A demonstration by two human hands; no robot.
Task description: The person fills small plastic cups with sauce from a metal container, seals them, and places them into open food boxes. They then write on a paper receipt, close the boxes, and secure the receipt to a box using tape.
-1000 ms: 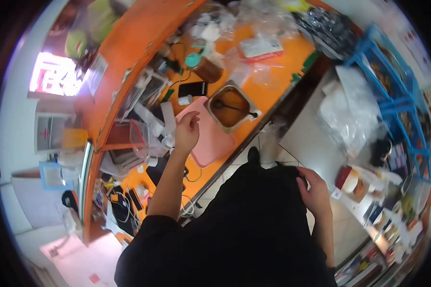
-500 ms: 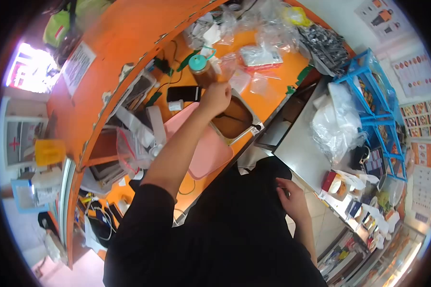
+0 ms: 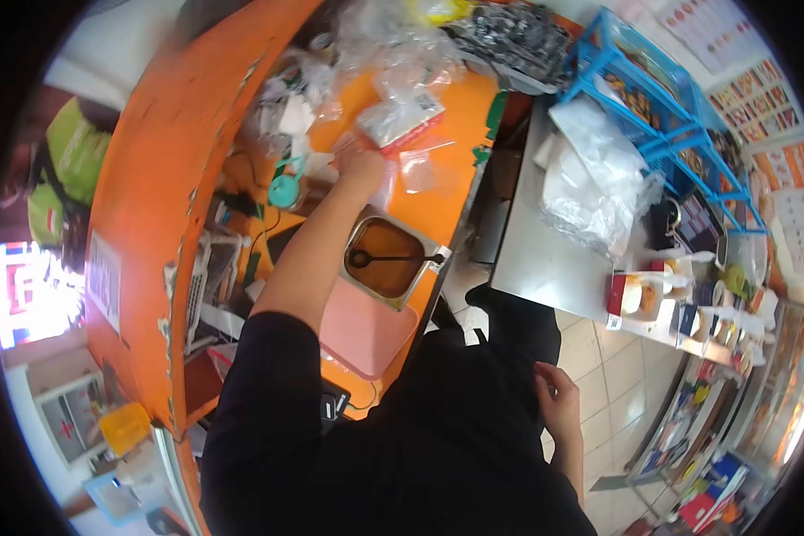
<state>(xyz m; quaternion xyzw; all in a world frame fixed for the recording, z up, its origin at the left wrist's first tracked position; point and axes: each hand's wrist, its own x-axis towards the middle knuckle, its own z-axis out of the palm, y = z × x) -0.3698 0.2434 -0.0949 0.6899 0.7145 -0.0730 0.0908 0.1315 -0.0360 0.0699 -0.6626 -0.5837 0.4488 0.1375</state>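
Bags (image 3: 417, 170) beside left hand (image 3: 362, 168); right hand (image 3: 558, 406) against clothing (image 3: 456, 429)

Cramped shop corner behind a curved orange counter (image 3: 147, 188).
A steel table (image 3: 527, 259) and blue wire rack (image 3: 661, 107) stand to the right, pale tiled floor (image 3: 616, 366) below, menu posters (image 3: 777, 80) on the wall, glaring daylight (image 3: 27, 295) far left.

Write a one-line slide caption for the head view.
Left hand reaches clear plastic bags past a sauce tray; right hand beside black clothing.
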